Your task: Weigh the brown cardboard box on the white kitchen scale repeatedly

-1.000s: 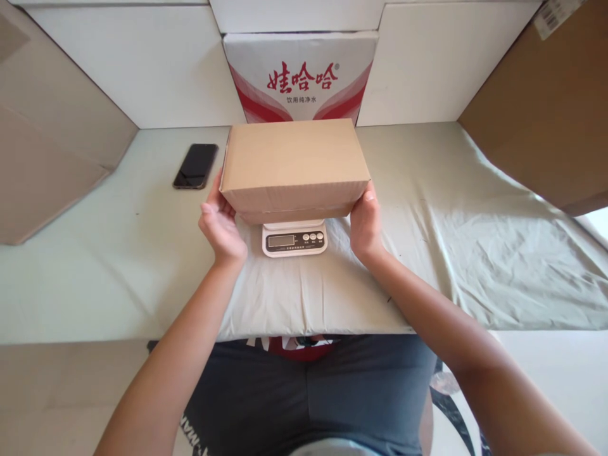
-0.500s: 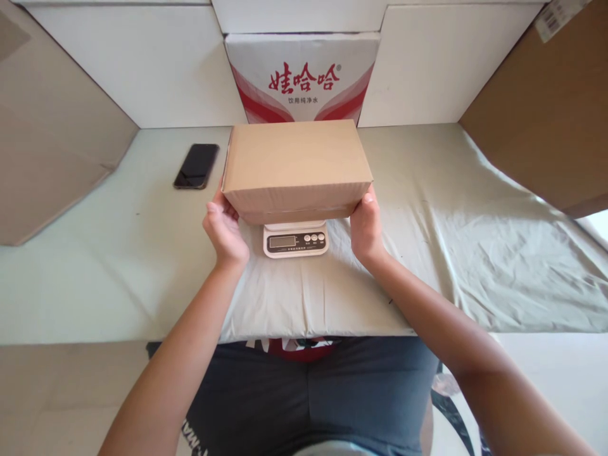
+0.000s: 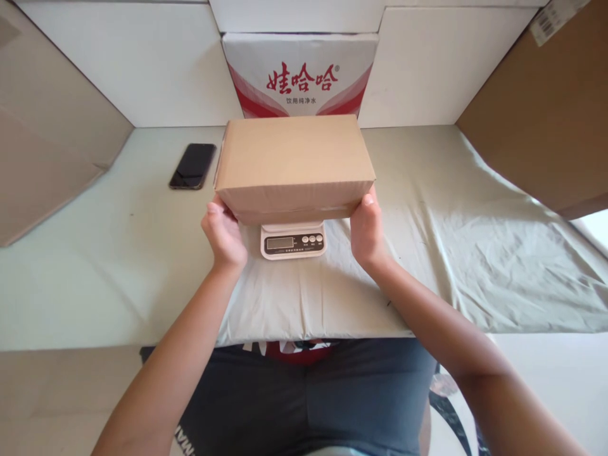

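Observation:
A closed brown cardboard box [image 3: 294, 155] is gripped between my two hands, over a white digital kitchen scale [image 3: 293, 253]. My left hand [image 3: 224, 234] holds its near left corner, with the fingers partly hidden under and behind it. At the near right corner my right hand [image 3: 367, 228] grips it, thumb up along the front. Only the scale's front, with display and buttons, shows; the box covers its weighing plate. Whether the box touches the plate, I cannot tell.
A black phone [image 3: 193, 166] lies left of the box on the pale green tablecloth [image 3: 475, 253]. Behind stands a white and red printed carton [image 3: 299, 69] between white panels. Large brown cardboard sheets flank the table at left [image 3: 52, 133] and right [image 3: 536, 120].
The box looks slightly larger and a little higher in view, its left edge shifted left. Both hands keep hold of it. The whole view has drifted slightly.

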`<state>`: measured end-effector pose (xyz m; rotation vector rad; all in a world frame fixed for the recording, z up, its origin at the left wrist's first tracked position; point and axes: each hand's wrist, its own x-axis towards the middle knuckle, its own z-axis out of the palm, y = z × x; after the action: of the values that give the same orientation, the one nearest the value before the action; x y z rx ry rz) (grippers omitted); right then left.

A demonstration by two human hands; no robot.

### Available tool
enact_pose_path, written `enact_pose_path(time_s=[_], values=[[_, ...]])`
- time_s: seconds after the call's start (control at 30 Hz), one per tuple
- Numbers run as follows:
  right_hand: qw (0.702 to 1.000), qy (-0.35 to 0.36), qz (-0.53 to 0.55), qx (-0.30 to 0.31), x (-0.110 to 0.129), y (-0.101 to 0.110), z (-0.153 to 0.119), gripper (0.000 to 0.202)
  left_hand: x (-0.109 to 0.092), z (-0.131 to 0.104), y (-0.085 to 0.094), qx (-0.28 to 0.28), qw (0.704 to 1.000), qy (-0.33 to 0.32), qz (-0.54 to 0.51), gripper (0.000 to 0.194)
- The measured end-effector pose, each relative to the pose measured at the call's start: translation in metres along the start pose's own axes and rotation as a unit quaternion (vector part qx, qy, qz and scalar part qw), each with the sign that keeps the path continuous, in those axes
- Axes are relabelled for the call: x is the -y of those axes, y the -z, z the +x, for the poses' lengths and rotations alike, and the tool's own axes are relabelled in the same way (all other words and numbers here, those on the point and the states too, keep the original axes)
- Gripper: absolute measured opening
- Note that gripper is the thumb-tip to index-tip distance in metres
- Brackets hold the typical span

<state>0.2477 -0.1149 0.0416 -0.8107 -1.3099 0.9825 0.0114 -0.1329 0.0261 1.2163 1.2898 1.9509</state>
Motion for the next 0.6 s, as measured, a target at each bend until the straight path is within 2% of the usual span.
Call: enact_pose_path(time_s=[0.1, 0.2, 0.27, 0.33, 0.43, 0.53, 0.6], values=[[1.000, 0.021, -0.005, -0.012, 0.016, -0.001, 0.001, 0.067, -0.012, 0.001, -0.004, -0.007, 0.999, -0.018, -0.038, 0.073], [0.999, 0.025, -0.023, -0.013, 0.036, -0.001, 0.007, 0.062, -0.031, 0.007, -0.004, -0.017, 0.998, -0.061, -0.017, 0.068], [0.999, 0.044, -0.029, -0.008, 0.044, -0.001, 0.018, 0.060, -0.041, 0.017, -0.004, 0.001, 0.997, -0.072, 0.013, 0.071], [0.997, 0.071, -0.026, -0.010, 0.040, -0.001, 0.039, 0.058, -0.041, 0.035, -0.007, 0.038, 0.998, -0.053, 0.017, 0.080], [0.995, 0.086, -0.024, -0.037, 0.007, -0.005, 0.084, 0.066, -0.014, 0.069, -0.022, 0.080, 0.996, -0.015, -0.043, 0.094], [0.998, 0.046, -0.004, -0.046, -0.044, -0.013, 0.129, 0.085, 0.033, 0.099, -0.039, 0.011, 0.995, 0.062, -0.077, 0.102], [0.998, 0.016, 0.048, -0.043, -0.078, -0.017, 0.148, 0.089, 0.063, 0.111, -0.043, -0.003, 0.991, 0.101, -0.087, 0.099]])
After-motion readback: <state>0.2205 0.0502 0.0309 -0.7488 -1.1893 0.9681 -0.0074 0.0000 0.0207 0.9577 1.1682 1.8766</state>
